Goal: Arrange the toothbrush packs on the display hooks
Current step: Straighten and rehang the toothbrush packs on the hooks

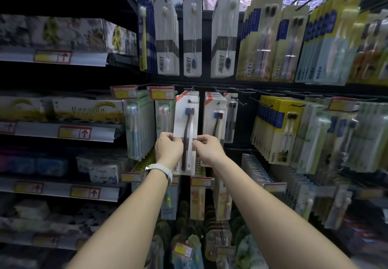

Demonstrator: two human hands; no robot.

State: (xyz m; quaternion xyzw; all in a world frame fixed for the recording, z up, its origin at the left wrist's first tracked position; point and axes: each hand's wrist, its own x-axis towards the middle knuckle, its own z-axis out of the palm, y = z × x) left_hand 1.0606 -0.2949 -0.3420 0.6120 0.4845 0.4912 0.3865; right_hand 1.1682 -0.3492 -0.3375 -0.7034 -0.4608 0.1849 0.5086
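Both hands clamped on one white twin toothbrush pack (185,126): left hand (168,147) pinching its left edge, right hand (207,147) its right edge. Pack upright at the front of a hanging row, top hole at a black display hook (190,89). White watch (160,169) on left wrist.

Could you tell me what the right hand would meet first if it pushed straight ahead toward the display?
Probably the stack of matching packs hanging behind the toothbrush pack that the right hand pinches; depth is unclear.
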